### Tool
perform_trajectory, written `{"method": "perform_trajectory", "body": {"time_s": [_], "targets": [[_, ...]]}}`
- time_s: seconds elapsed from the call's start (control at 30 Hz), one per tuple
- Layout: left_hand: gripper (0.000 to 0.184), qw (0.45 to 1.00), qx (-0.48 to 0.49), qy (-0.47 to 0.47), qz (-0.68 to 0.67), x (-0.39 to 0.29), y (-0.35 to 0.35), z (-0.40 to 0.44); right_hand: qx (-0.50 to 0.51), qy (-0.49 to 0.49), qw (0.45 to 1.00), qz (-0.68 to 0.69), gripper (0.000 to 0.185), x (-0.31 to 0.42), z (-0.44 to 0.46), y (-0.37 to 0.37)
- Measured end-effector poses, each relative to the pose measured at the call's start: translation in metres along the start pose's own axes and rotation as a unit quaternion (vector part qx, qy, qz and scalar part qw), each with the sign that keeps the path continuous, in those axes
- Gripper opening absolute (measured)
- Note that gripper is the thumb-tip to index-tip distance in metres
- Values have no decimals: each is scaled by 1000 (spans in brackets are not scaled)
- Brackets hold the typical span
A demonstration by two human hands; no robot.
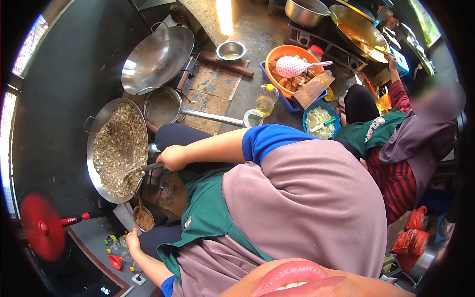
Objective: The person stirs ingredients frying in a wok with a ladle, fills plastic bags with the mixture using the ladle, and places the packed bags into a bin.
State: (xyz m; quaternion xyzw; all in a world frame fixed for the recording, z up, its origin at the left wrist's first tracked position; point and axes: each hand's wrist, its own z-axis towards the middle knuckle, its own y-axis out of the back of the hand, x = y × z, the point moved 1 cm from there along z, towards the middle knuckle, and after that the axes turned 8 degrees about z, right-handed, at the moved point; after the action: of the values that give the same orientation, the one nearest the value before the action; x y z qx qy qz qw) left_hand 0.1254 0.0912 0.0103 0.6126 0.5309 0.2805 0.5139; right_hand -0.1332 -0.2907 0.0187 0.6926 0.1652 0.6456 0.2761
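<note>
My right hand (173, 157) is closed around the dark handle of a spatula (143, 169). The spatula's far end dips into a crumbly, pale-brown chopped mixture (118, 143) in a large metal wok (92, 171). Lower down, my left hand (132, 241) hangs beside my knee, fingers stretched out and nothing visible in them. Near it stands a small pot (136, 212) of orange-brown paste (144, 219) with a stick-like handle in it.
An empty wok (158, 59) and a long-handled strainer (163, 106) are beyond. Right of them are an oil bottle (267, 100) and an orange basin (269, 64). A co-worker (386, 148) reaches toward another wok (358, 32). A red fan (43, 227) spins lower left, near bottles (118, 247).
</note>
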Motion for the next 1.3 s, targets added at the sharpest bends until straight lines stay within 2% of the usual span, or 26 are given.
{"method": "perform_trajectory", "body": {"time_s": [0.3, 0.4, 0.57, 0.7, 0.77, 0.83, 0.87, 0.9, 0.93, 0.97, 1.0, 1.07, 1.1, 1.17, 1.27, 1.3], "targets": [[47, 999, -31, -1, 29, -1, 4, -15, -34, 6, 999, 20, 28, -3, -6, -6], [48, 995, -49, -4, 82, 0, 6, -20, -49, -3, 998, 34, 27, -2, -7, -6], [49, 989, -92, 35, 113, -20, 16, -57, -58, -7, 995, 76, 27, 2, -7, -5], [49, 986, -126, 45, 102, -6, 13, -68, -68, -12, 991, 113, 30, 5, 0, -10], [48, 979, -157, 51, 117, -12, 14, -88, -54, -15, 992, 116, 38, 10, 6, -9], [42, 979, -167, 78, 89, -36, 19, -120, -61, 3, 984, 165, 37, 4, 23, -18], [35, 971, -205, 62, 108, -42, 18, -132, -40, -22, 967, 252, 33, 8, 28, -16], [28, 966, -253, 18, 59, -50, 18, -150, -17, -89, 927, 363, 29, 4, 41, -23], [22, 959, -279, -8, 46, -38, 9, -154, -39, -133, 913, 385, 26, 23, 41, -14], [22, 950, -306, -28, 60, -39, 7, -168, -44, -132, 929, 344, 29, 17, 58, -18], [23, 938, -339, -15, 78, -38, 1, -181, -74, -78, 968, 228, 33, 7, 78, -23], [26, 934, -351, 1, 72, -35, -4, -199, -119, -13, 992, 27, 34, -1, 115, -23], [26, 931, -360, 12, 65, -35, -5, -207, -128, 9, 991, -47, 32, 5, 129, -19], [25, 923, -380, 25, 57, -35, -4, -221, -86, -34, 988, -126, 28, 30, 149, -13], [25, 921, -383, 53, 46, -26, -2, -233, 8, -44, 962, -268, 23, 24, 193, -21], [24, 919, -387, 60, 43, -24, -2, -237, 5, -22, 958, -285, 22, 14, 205, -26]]}}
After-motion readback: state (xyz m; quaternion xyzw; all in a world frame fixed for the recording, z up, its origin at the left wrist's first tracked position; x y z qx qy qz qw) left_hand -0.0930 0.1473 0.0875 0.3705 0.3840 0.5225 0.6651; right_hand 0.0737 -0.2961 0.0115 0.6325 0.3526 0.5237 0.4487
